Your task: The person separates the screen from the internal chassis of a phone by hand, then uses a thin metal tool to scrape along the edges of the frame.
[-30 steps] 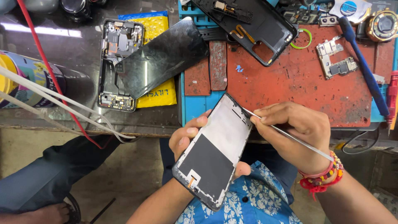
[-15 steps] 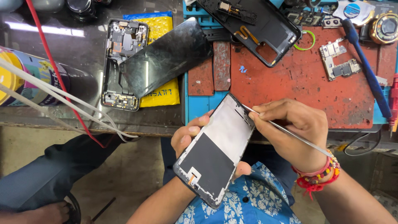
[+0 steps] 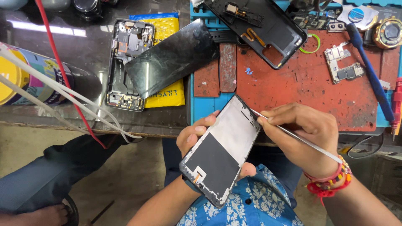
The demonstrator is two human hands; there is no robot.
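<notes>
Red mat (image 3: 293, 88) centre lay bare, passable. Black back cover (image 3: 268, 29) and circuit board (image 3: 341, 67) blocked the worktop's far edge; blue screwdriver (image 3: 372, 79) barred the right edge (white cables (image 3: 63, 102) crossed the left).

phone frame (image 3: 222, 150) between both hands, mat (image 3: 293, 88) behind it, opened phone (image 3: 127, 67) left of mat

We count: two hands (image 3: 197, 138) (image 3: 307, 134), one metal pry tool (image 3: 301, 139), three phone frames (image 3: 222, 150) (image 3: 121, 62) (image 3: 268, 29), one loose glass panel (image 3: 171, 58), two circuit boards (image 3: 343, 62).
</notes>
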